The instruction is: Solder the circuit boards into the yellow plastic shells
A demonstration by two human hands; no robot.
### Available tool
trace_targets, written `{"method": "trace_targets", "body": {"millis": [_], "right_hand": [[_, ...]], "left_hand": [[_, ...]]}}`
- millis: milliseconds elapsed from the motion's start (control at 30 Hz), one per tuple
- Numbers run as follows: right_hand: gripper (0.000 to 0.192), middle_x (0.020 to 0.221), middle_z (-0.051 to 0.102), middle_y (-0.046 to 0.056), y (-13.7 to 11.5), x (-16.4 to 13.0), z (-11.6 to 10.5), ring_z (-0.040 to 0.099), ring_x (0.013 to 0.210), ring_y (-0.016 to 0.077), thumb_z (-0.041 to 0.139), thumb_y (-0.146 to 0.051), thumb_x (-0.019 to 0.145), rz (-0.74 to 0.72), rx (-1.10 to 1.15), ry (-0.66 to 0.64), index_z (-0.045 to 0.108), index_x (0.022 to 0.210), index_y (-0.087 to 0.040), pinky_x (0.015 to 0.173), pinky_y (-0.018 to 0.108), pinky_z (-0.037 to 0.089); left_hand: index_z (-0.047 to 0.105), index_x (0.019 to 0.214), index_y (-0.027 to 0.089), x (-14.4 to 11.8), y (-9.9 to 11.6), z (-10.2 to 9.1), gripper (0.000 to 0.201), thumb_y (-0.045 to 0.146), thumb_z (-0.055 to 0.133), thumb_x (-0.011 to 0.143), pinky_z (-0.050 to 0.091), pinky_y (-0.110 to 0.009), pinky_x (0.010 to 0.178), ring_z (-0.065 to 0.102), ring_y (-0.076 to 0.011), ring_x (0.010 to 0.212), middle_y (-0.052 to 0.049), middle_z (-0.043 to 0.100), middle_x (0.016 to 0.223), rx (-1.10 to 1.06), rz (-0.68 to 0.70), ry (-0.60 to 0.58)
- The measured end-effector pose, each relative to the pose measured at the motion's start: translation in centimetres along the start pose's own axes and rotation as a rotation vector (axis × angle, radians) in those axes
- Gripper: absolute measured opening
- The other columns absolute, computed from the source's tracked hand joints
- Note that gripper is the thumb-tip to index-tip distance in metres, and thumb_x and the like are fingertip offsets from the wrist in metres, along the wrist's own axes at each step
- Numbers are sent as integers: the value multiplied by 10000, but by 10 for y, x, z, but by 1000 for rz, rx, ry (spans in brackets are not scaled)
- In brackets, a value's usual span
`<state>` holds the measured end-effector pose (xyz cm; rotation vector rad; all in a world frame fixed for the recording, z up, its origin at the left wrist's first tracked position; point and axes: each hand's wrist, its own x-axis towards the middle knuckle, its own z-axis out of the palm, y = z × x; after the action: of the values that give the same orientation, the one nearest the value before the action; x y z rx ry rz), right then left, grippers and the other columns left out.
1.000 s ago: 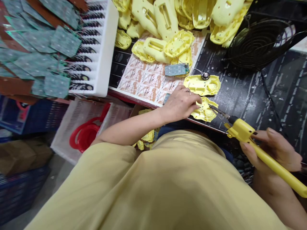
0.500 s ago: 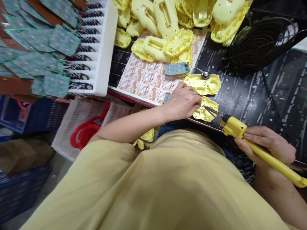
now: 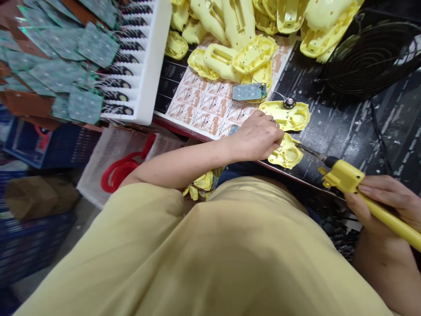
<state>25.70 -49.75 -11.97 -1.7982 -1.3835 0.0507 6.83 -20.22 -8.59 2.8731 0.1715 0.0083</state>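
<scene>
My left hand (image 3: 258,136) rests with curled fingers on a small yellow plastic shell (image 3: 287,153) at the table's near edge, pinning it down. My right hand (image 3: 386,199) grips the yellow handle of a soldering iron (image 3: 355,184), whose dark metal tip points left and reaches the shell's right edge. Just behind lies a second yellow shell (image 3: 291,116) with a small round speaker (image 3: 289,103) on it, wired to a green circuit board (image 3: 249,92).
A heap of yellow shells (image 3: 253,26) fills the back of the table. At left a white foam tray (image 3: 144,66) holds speakers and several green boards (image 3: 49,66). A black wire fan guard (image 3: 371,57) sits back right. White and blue crates (image 3: 108,162) stand below.
The soldering iron's tip moved in over the shell half a second ago and has now drawn back to its right edge. My left hand stayed on the shell. The view shifted slightly.
</scene>
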Motion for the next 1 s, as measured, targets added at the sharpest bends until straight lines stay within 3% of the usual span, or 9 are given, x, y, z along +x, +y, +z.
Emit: {"method": "trace_targets", "body": {"millis": [67, 133, 233, 333, 500, 633, 767, 867, 1000], "right_hand": [[151, 822, 800, 27, -6, 3, 8, 761, 672, 177, 919, -312, 911, -151, 69, 81, 778, 874, -273, 527, 253, 603], [198, 813, 808, 19, -7, 5, 17, 760, 635, 197, 954, -232, 845, -206, 101, 199, 818, 985, -262, 504, 271, 601], [431, 816, 817, 30, -1, 2, 30, 744, 581, 221, 1030, -307, 754, -173, 64, 450, 858, 1147, -263, 471, 293, 581], [413, 814, 815, 36, 9, -3, 41, 720, 537, 214, 1033, -422, 743, -137, 29, 653, 873, 1094, -274, 457, 296, 562], [352, 751, 795, 26, 10, -2, 49, 723, 534, 237, 1022, -452, 729, -129, 2, 663, 867, 983, -266, 503, 340, 609], [328, 730, 789, 23, 9, -1, 47, 692, 501, 222, 1006, -398, 738, -156, 29, 671, 884, 1022, -288, 448, 316, 556], [367, 749, 801, 35, 14, -5, 47, 695, 503, 226, 1019, -448, 721, -123, -35, 724, 893, 1032, -300, 448, 321, 543], [367, 747, 802, 31, 16, -7, 50, 708, 523, 231, 1022, -416, 715, -80, 6, 716, 894, 1039, -298, 476, 326, 570], [364, 728, 790, 29, 20, -7, 51, 687, 505, 234, 1025, -438, 697, -64, 49, 759, 896, 1006, -297, 487, 359, 578]], "left_hand": [[815, 870, 207, 0, 0, -1, 265, 194, 574, 979, 451, -472, 939, 669, -289, 963, -86, 776, 832, 16, 0, -8], [818, 877, 203, 0, 0, -2, 266, 195, 576, 986, 449, -465, 939, 674, -287, 969, -86, 775, 832, 37, -3, -9], [822, 905, 196, 0, 3, -2, 281, 193, 560, 1004, 444, -448, 928, 687, -280, 977, -83, 778, 836, 90, 13, -10], [830, 964, 184, -1, 9, -1, 337, 196, 503, 1045, 448, -445, 925, 699, -280, 990, -93, 784, 849, 136, 27, -25], [838, 1041, 209, -5, -8, -8, 285, 308, 572, 1069, 484, -430, 925, 704, -276, 998, -89, 813, 952, 65, 1, 72], [852, 1064, 239, -1, -75, -16, 356, 409, 544, 1114, 515, -429, 892, 702, -266, 948, -95, 811, 1008, -43, -259, 326], [868, 985, 237, 18, -133, -4, 319, 462, 649, 1041, 528, -450, 899, 694, -294, 951, -114, 794, 964, -27, -438, 419], [870, 1058, 234, 36, -140, 10, 287, 459, 707, 990, 536, -454, 903, 693, -309, 981, -105, 793, 968, -34, -460, 465], [856, 1071, 255, 56, -125, 10, 249, 421, 681, 1007, 547, -442, 888, 698, -304, 997, -98, 800, 1001, -104, -445, 474]]}}
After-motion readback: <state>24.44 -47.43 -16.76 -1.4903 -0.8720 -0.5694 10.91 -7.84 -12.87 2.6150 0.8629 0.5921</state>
